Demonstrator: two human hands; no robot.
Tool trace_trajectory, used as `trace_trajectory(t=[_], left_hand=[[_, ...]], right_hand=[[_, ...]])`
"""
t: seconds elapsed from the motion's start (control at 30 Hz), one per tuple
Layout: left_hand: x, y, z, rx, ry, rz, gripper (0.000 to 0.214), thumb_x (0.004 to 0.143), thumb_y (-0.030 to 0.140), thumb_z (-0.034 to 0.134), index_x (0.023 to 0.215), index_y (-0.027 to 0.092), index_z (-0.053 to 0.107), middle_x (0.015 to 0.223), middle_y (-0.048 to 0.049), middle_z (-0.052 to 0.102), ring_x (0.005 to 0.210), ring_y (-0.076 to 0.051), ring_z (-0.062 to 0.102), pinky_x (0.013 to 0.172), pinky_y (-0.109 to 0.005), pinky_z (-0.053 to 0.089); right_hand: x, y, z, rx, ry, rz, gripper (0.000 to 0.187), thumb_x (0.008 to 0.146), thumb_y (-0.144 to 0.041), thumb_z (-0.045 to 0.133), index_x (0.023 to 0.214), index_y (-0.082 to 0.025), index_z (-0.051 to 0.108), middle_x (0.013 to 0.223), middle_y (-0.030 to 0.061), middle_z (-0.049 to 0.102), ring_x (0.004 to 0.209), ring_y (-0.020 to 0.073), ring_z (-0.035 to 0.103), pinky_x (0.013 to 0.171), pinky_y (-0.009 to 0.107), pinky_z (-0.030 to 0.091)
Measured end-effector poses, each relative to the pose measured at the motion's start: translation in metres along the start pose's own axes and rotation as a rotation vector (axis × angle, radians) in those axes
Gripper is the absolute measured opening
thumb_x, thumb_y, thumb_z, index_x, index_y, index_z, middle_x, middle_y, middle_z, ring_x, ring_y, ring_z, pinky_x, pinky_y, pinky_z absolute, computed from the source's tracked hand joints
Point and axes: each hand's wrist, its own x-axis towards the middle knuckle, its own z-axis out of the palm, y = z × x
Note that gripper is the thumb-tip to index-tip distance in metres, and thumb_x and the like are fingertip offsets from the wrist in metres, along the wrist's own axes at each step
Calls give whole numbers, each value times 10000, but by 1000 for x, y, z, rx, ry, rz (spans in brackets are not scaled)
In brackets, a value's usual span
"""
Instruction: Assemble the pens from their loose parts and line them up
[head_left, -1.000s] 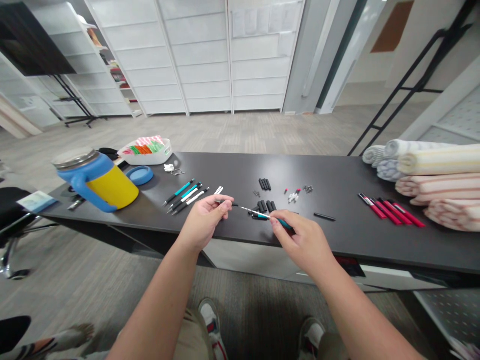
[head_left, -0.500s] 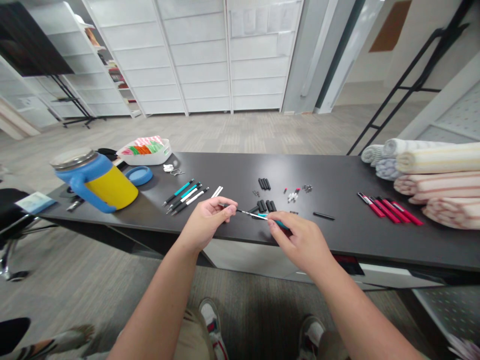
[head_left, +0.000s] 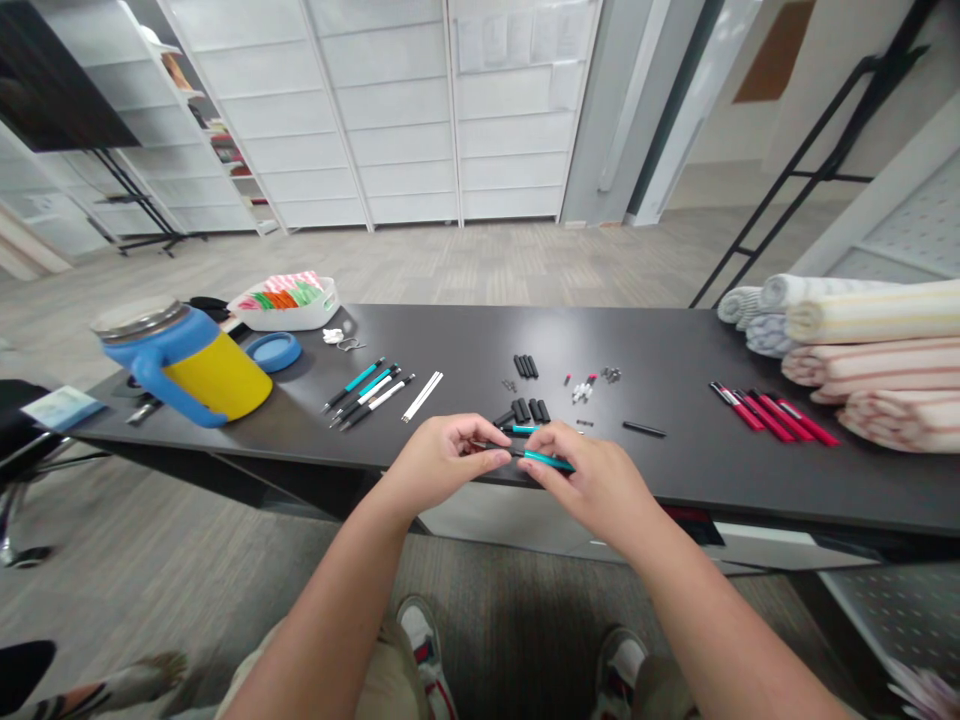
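Note:
My right hand is closed around a teal pen barrel, held nearly level above the table's front edge. The fingers of my left hand pinch a thin dark piece at the barrel's left end; most of it is hidden by the fingertips. Just beyond my hands lie several short black grips and another teal barrel, partly covered. To the left are white sticks and a row of teal, black and white pens.
Small metal parts, white bits, more black grips and a black rod lie on the dark table. Red pens and rolled towels are right; a blue-yellow mug and white basket left.
My hands have come closer together. The thin white rod that showed between them is out of sight, with the dark piece now at the teal barrel's end. The white sticks are uncovered.

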Motion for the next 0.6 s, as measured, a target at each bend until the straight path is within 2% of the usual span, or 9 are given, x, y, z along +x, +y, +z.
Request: trace_trajectory(t=[0.17, 0.3, 0.4, 0.5, 0.6], left_hand=[[-1, 7, 7, 99, -1, 37, 194, 882, 343, 806, 1006, 194, 812, 960, -59, 812, 873, -191, 726, 767, -280, 536], [-1, 7, 5, 119, -2, 46, 174, 883, 330, 802, 988, 191, 806, 964, -55, 814, 888, -196, 735, 794, -288, 548], [0, 4, 5, 110, 19, 36, 192, 886, 343, 800, 996, 186, 798, 972, -56, 816, 870, -193, 741, 791, -288, 557], [2, 1, 5, 81, 34, 33, 203, 885, 349, 803, 1001, 183, 791, 978, -60, 816, 860, -189, 743, 776, -282, 562], [3, -3, 4, 77, 26, 37, 211, 884, 360, 809, 1003, 187, 792, 975, -62, 813, 868, -188, 740, 772, -278, 562]], right_hand=[[0, 1, 0, 10, -21, -57, 137, 1053, -390, 640, 1032, -263, 687, 940, -16, 796, 789, 190, 743, 676, 283, 451], [2, 0, 1, -37, -3, -123, 230, 1106, -379, 531, 1037, -259, 715, 1012, 20, 799, 899, 210, 748, 741, 299, 459], [2, -2, 1, -55, -19, -67, 183, 1065, -403, 606, 1116, -252, 696, 1049, 33, 790, 907, 223, 744, 733, 307, 454], [2, -2, 0, -58, -29, 14, 184, 983, -358, 719, 1114, -242, 663, 974, 14, 778, 809, 216, 726, 691, 306, 436], [3, -2, -1, -53, -40, -34, 92, 1036, -331, 637, 1059, -250, 672, 974, 13, 764, 838, 208, 717, 712, 304, 443]])
